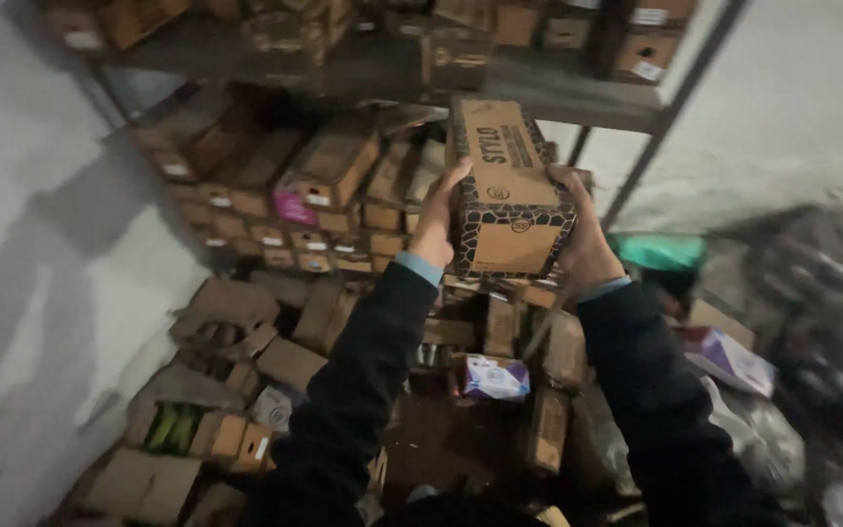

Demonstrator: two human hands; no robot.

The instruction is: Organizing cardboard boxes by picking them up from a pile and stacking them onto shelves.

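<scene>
On the left, a heap of brown cardboard boxes [226, 322] lies on the floor, many open or crushed; they are too many and too blurred to count exactly, surely more than a dozen. Above them, more small boxes are stacked unevenly on the metal shelf [578, 102], again too many to count. In the middle, one long brown box with a spotted pattern [509, 190] is held up in front of the shelf, well above the floor; the left hand [436, 215] presses on its left side and the right hand [578, 229] on its right side, so both hands are clamped on the same box. On the right I see one green object [661, 252] and one white and purple box [729, 359].

I think the held box can slip, because only the palms squeeze its sides; it can also knock the leaning stack behind it, and this stack may slide down; the loose boxes near the feet may cause a stumble.
</scene>
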